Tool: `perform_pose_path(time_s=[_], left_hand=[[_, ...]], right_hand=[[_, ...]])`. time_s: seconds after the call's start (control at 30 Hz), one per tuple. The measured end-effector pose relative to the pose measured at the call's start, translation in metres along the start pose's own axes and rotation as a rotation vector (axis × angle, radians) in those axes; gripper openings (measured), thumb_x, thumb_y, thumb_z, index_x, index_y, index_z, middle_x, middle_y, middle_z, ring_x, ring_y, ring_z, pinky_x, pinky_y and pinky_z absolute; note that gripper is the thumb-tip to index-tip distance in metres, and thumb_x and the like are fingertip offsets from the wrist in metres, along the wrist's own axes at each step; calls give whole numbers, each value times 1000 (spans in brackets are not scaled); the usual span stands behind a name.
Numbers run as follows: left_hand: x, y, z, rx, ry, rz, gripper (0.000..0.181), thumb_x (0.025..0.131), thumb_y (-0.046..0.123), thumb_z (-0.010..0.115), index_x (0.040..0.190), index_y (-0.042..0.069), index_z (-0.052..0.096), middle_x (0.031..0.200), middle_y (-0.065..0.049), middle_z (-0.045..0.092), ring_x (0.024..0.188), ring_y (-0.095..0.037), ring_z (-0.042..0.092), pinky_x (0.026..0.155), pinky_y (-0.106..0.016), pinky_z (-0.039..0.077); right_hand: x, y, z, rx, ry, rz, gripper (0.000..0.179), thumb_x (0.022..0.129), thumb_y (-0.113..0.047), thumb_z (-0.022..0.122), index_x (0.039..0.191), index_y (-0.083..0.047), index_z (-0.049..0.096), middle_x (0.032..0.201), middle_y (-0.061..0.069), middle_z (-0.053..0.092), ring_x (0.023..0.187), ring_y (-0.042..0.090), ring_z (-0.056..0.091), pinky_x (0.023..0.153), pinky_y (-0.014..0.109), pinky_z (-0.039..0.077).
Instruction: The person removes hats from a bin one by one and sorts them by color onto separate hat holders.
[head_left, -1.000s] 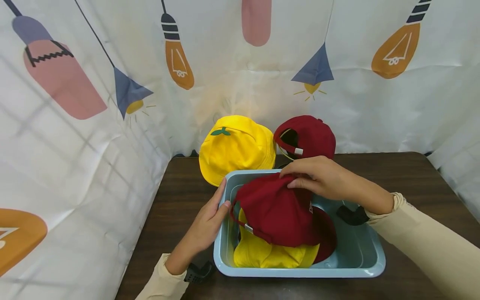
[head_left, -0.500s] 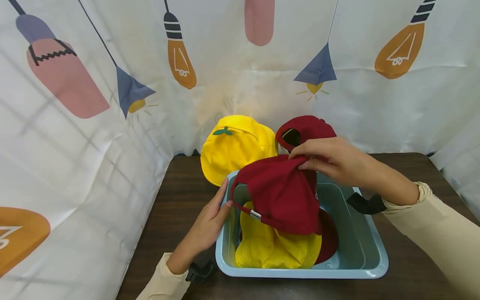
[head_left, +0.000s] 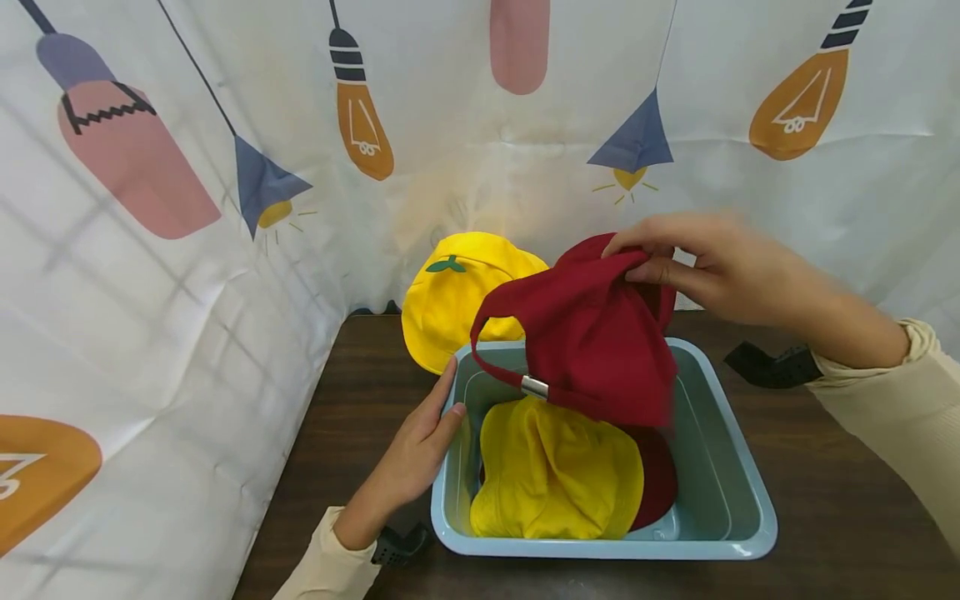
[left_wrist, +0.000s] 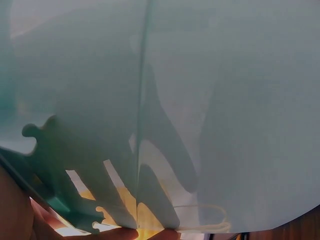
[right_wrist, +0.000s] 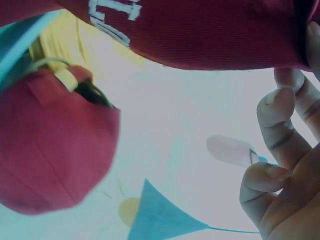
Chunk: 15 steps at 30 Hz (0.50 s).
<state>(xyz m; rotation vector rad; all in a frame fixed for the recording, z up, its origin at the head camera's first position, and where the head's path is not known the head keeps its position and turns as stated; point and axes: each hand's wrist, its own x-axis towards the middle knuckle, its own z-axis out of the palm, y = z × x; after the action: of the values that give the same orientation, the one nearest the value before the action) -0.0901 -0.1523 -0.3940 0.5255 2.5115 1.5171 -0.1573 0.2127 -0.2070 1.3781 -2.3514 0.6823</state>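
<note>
In the head view my right hand [head_left: 738, 271] pinches a dark red baseball cap [head_left: 607, 350] by its crown and holds it above the light blue plastic tub [head_left: 600, 547]. The cap's back strap, with a metal clasp, hangs to the left. White lettering shows on this cap in the right wrist view. My left hand [head_left: 408, 450] grips the tub's left side, thumb at the rim and fingers along the outside. In the tub lies a crumpled yellow hat [head_left: 555, 483], partly over another dark red cap [head_left: 662, 479].
Behind the tub stands a yellow bucket hat [head_left: 457, 292] with a green leaf. A further red cap [right_wrist: 60, 150] in the right wrist view is largely hidden in the head view. A printed curtain [head_left: 435, 108] backs the dark wooden table [head_left: 840, 467].
My right hand has lifted the red cap up and to the right, away from the yellow hat inside the tub. The left hand has stayed on the tub.
</note>
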Motion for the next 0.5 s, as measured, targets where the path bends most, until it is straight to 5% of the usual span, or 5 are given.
perform_pose_path(time_s=[0.17, 0.37, 0.5], left_hand=[[0, 0, 0, 14, 4, 22, 63, 112, 30, 40, 166, 25, 7, 172, -1, 16, 153, -32, 31, 121, -58, 26], [0, 1, 0, 12, 7, 28, 64, 112, 29, 40, 166, 22, 8, 172, -2, 16, 153, -31, 30, 122, -58, 25], [0, 1, 0, 14, 7, 20, 64, 112, 30, 40, 166, 23, 8, 172, -1, 15, 153, -30, 29, 122, -58, 24]], right_hand=[[4, 2, -20, -21, 32, 14, 48, 81, 14, 74, 124, -7, 69, 100, -3, 71, 83, 0, 58, 79, 6, 48], [5, 10, -42, -162, 113, 60, 32, 94, -7, 68, 126, -5, 69, 96, 3, 69, 81, -7, 54, 79, 2, 44], [3, 16, -55, -238, 143, 112, 35, 95, 0, 67, 129, -6, 68, 96, 0, 65, 81, -9, 50, 79, 0, 40]])
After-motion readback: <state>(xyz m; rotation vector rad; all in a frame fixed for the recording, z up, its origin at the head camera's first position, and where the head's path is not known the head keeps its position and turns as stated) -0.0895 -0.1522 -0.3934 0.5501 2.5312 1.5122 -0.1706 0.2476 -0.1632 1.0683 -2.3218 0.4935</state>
